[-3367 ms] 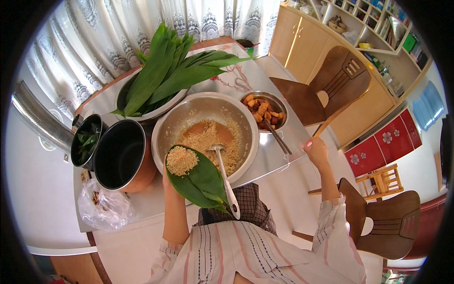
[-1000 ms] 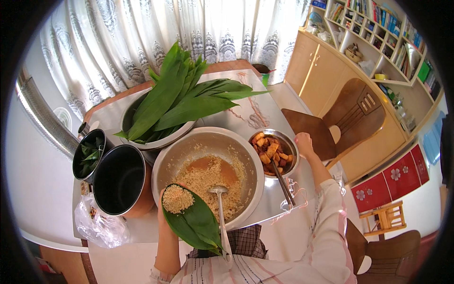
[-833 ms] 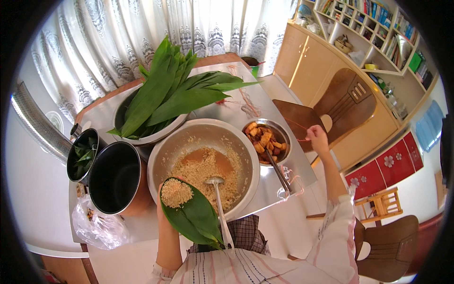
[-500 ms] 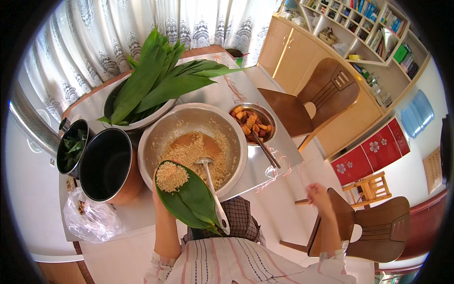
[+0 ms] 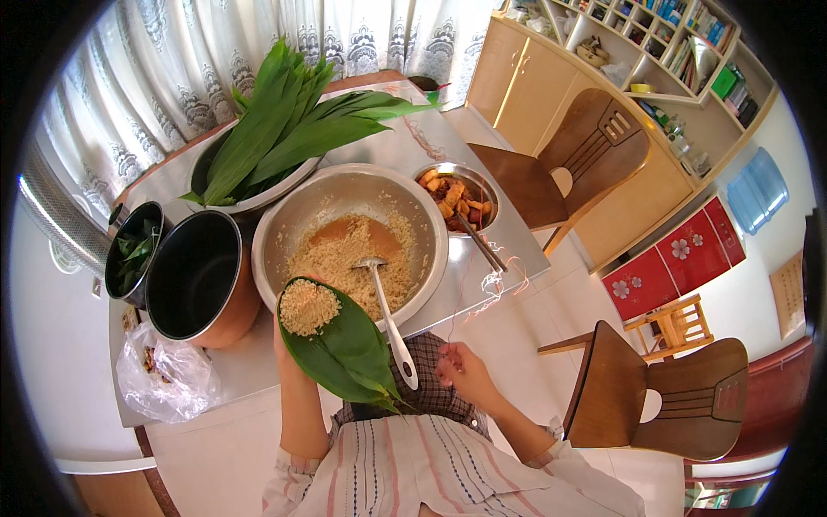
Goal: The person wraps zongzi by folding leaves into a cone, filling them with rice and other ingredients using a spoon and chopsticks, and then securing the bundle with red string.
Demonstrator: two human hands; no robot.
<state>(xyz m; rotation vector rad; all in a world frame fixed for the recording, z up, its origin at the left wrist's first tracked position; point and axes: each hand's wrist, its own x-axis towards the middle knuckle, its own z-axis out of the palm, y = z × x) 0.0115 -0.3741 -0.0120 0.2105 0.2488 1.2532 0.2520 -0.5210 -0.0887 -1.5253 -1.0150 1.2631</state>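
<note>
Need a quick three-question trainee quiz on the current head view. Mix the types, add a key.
1. What lies on the leaf in the left hand?
A) brown chunks
B) grain
C) chopsticks

2. True or false: the spoon handle extends past the near rim of the large bowl.

3. Fill in: from the wearer's viewpoint, the black-lined pot stands to the ____ of the large bowl.

Key: 1 B; 2 true; 3 left.
</note>
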